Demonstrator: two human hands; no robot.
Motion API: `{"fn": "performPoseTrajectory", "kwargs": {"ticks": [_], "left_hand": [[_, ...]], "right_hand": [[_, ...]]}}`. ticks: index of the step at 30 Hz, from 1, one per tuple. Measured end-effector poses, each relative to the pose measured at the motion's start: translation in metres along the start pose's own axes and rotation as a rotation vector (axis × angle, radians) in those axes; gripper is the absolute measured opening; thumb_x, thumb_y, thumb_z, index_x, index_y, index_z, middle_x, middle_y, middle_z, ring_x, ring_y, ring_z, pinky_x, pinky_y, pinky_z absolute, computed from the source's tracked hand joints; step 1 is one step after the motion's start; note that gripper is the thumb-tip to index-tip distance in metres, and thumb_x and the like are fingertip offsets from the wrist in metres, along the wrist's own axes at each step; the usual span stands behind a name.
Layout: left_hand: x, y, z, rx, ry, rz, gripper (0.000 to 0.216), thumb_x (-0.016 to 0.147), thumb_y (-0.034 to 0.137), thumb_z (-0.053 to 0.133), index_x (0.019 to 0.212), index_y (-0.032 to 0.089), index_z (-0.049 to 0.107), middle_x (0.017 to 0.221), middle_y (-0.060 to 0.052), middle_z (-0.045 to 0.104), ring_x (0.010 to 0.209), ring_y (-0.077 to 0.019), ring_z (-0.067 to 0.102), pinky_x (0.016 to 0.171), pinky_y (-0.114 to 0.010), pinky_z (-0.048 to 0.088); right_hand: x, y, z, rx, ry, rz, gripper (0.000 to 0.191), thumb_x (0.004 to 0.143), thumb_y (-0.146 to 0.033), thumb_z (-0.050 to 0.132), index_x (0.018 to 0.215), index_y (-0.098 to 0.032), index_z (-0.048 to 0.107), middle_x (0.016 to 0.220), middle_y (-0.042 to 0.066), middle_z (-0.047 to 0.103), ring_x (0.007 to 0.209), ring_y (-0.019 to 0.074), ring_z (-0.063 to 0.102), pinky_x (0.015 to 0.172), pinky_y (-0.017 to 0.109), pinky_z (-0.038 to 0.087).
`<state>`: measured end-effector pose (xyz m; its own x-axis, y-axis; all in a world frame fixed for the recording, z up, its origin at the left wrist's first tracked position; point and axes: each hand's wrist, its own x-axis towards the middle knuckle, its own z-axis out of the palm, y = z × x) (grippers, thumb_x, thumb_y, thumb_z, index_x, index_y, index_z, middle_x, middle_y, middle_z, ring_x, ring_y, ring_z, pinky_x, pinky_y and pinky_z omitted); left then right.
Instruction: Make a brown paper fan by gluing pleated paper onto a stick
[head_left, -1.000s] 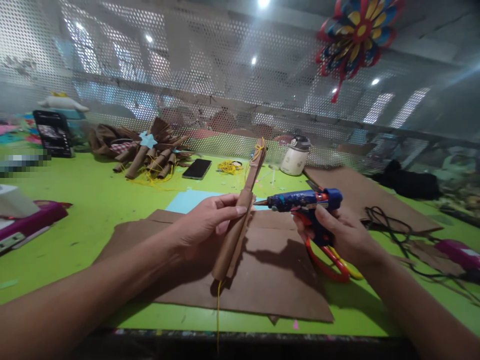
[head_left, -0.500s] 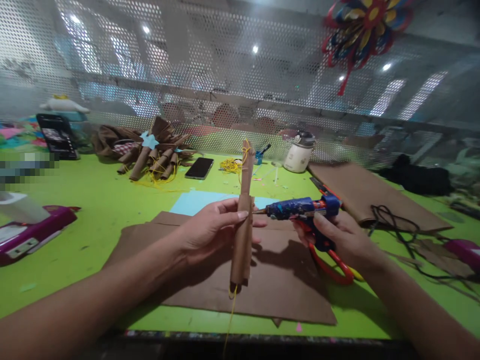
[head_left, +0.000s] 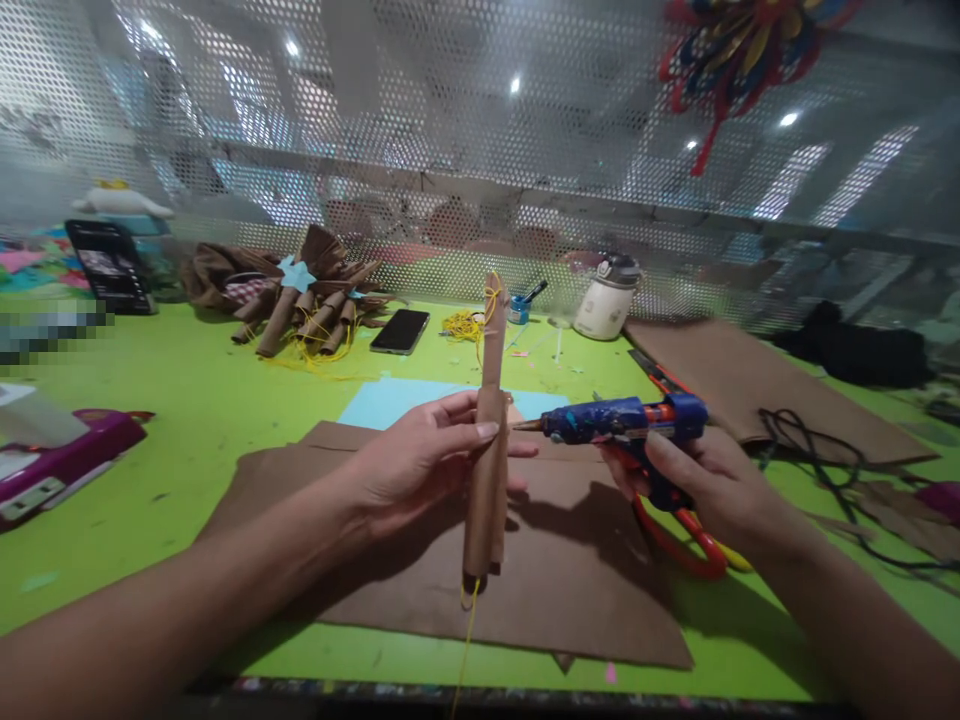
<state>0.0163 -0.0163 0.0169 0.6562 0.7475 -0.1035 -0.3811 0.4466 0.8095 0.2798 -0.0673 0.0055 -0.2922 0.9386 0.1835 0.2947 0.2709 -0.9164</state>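
Observation:
My left hand (head_left: 439, 450) holds a rolled brown paper tube (head_left: 486, 490) upright, thumb across its front and fingers behind it. A narrow brown strip rises from the tube's top, wound with yellow string (head_left: 493, 290) near its tip. More yellow string hangs from the tube's lower end. In my right hand (head_left: 690, 475) is a blue hot glue gun (head_left: 600, 420), its nozzle pointing left, close beside the tube's right edge. Whether the nozzle touches the paper I cannot tell. Beneath both hands lie brown paper sheets (head_left: 570, 590), with a light blue sheet (head_left: 375, 402) behind them.
Red-handled scissors (head_left: 709, 555) lie under my right hand. Farther back are a bundle of brown paper rolls (head_left: 300, 310), a phone (head_left: 400, 332), a white bottle (head_left: 604, 300) and folded brown paper (head_left: 765, 385). A purple power strip (head_left: 90, 455) sits left; a black cable (head_left: 806, 440) right.
My right hand and the glue gun have shifted slightly right, drawing the nozzle a little away from the tube. My left hand keeps the tube nearly in place; the view has shifted slightly.

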Motion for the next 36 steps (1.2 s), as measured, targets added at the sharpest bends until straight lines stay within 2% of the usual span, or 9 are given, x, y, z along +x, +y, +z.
{"fn": "performPoseTrajectory", "kwargs": {"ticks": [6,14,18,22,26,33,36], "left_hand": [[-0.0006,0.0002,0.0006,0.025,0.034,-0.005,0.019,0.084,0.006,0.054,0.101,0.014,0.057,0.109,-0.014,0.061,0.103,-0.0281,0.062,0.088,-0.056,0.051],[-0.0001,-0.0007,0.0027,0.049,0.076,0.002,0.015,0.085,0.007,0.052,0.099,0.012,0.055,0.106,-0.015,0.063,0.091,-0.0258,0.066,0.086,-0.058,0.051],[-0.0002,-0.0026,0.0020,0.051,0.070,0.009,0.016,0.085,0.008,0.053,0.100,0.012,0.055,0.106,-0.015,0.063,0.088,-0.0246,0.067,0.085,-0.055,0.052],[-0.0008,-0.0048,0.0021,0.053,0.052,0.010,0.015,0.085,0.007,0.051,0.098,0.012,0.056,0.104,-0.014,0.063,0.086,-0.0244,0.068,0.081,-0.051,0.055],[-0.0009,-0.0051,0.0017,0.055,0.025,-0.008,0.013,0.085,0.006,0.052,0.096,0.013,0.056,0.102,-0.013,0.064,0.088,-0.0260,0.068,0.081,-0.051,0.055],[-0.0007,-0.0046,-0.0023,0.092,-0.051,-0.016,0.030,0.087,0.010,0.050,0.116,0.015,0.050,0.100,-0.013,0.064,0.081,-0.0255,0.069,0.082,-0.051,0.052],[-0.0002,-0.0049,-0.0043,0.087,-0.065,-0.008,0.033,0.087,0.010,0.049,0.119,0.016,0.048,0.099,-0.012,0.063,0.078,-0.0248,0.069,0.080,-0.050,0.053]], "right_hand": [[-0.0023,-0.0003,-0.0019,0.005,0.021,-0.048,0.032,0.094,-0.043,0.042,0.089,-0.018,0.063,0.072,0.005,0.059,0.063,0.0162,0.052,0.057,0.028,0.040],[-0.0030,0.0001,-0.0024,-0.010,0.015,-0.030,0.034,0.094,-0.044,0.044,0.084,-0.018,0.062,0.071,0.005,0.060,0.063,0.0157,0.053,0.058,0.028,0.042],[-0.0027,-0.0010,-0.0008,-0.020,0.021,-0.041,0.033,0.094,-0.043,0.044,0.082,-0.018,0.062,0.070,0.004,0.059,0.064,0.0150,0.053,0.058,0.027,0.041],[-0.0017,0.0005,0.0008,-0.050,0.102,-0.039,0.036,0.094,-0.043,0.043,0.076,-0.019,0.061,0.071,0.004,0.059,0.063,0.0144,0.051,0.057,0.027,0.040],[0.0000,0.0027,0.0010,-0.053,0.115,-0.028,0.034,0.094,-0.044,0.044,0.077,-0.019,0.061,0.073,0.004,0.059,0.063,0.0147,0.051,0.058,0.028,0.040],[0.0013,0.0006,0.0041,-0.098,0.117,-0.034,0.037,0.094,-0.045,0.043,0.076,-0.018,0.061,0.072,0.004,0.059,0.062,0.0144,0.052,0.057,0.027,0.042],[0.0007,-0.0005,0.0054,-0.126,0.136,-0.064,0.037,0.093,-0.045,0.043,0.075,-0.018,0.061,0.071,0.004,0.059,0.061,0.0143,0.053,0.057,0.027,0.043]]}}
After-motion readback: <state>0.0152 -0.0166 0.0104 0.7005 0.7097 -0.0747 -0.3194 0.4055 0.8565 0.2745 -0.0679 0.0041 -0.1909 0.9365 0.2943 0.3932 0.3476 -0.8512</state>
